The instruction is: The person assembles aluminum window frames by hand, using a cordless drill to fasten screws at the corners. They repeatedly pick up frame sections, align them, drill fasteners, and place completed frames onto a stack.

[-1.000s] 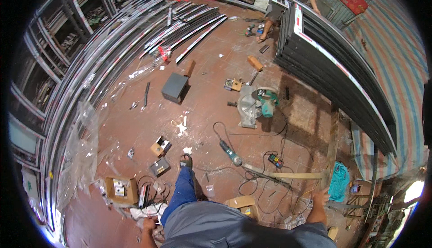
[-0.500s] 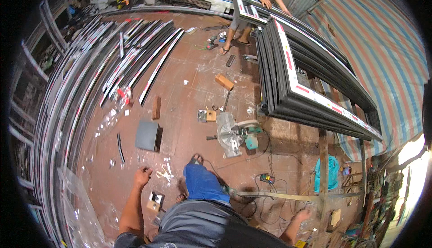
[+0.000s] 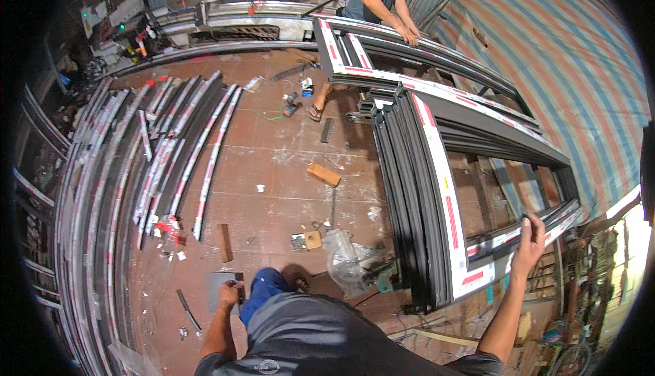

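My right hand [image 3: 529, 241] has its fingers curled over the near rail of the top frame [image 3: 447, 192] in a stack of dark frames. White film with red marks covers this frame's face. My left hand [image 3: 230, 293] hangs loosely closed at my left side, with nothing visible in it. Below it, partly hidden, a grey box [image 3: 217, 288] sits on the floor. At the far end, a co-worker's hands [image 3: 408, 33] rest on another long frame [image 3: 349, 72], which lies against the back of the stack.
Long film-covered profiles [image 3: 112, 171] cover the floor at left. A miter saw [image 3: 346, 260] stands ahead of me, partly hidden by the stack. Wooden blocks [image 3: 323, 175] and a cordless drill [image 3: 290, 103] lie beyond. A striped tarp [image 3: 546, 55] hangs at right.
I have moved forward and right, closer to the stack. My right hand has risen from beside me onto the top frame. The co-worker's frame has shifted left, and the co-worker's hands have moved along it.
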Demonstrator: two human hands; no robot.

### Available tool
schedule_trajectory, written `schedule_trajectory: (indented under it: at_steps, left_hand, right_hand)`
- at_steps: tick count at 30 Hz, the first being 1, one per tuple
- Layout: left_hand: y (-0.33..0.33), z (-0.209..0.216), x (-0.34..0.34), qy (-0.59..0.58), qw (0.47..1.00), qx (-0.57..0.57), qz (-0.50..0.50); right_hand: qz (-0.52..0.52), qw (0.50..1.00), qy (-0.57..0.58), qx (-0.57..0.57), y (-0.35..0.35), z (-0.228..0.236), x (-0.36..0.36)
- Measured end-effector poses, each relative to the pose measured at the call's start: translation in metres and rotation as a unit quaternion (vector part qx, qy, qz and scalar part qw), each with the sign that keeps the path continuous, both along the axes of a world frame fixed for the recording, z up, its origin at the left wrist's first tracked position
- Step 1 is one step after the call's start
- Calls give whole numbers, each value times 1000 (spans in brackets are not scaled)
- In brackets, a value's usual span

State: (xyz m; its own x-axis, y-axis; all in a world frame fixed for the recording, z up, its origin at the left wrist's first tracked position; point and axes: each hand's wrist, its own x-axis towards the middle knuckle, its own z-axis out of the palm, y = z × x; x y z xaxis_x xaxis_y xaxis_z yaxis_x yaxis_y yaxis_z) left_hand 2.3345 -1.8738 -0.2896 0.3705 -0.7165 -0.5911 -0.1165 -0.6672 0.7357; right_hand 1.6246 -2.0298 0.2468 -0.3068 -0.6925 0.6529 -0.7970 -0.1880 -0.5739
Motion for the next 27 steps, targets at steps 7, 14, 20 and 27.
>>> schedule_trajectory:
  at_steps: [7,14,20,27]
  left_hand:
    - [-260,33,-38,18,995,-78,-55]
    - [-578,201,-148,92,879,-271,-381]
    - [-680,329,-225,314,700,-296,-569]
    - [-681,352,-281,353,588,-281,-672]
  right_hand:
    - [40,975,117,182,-160,7,114]
    - [-46,943,113,309,-274,-20,163]
    - [-132,911,118,372,-361,-38,220]
    - [-211,872,185,402,-372,-46,238]
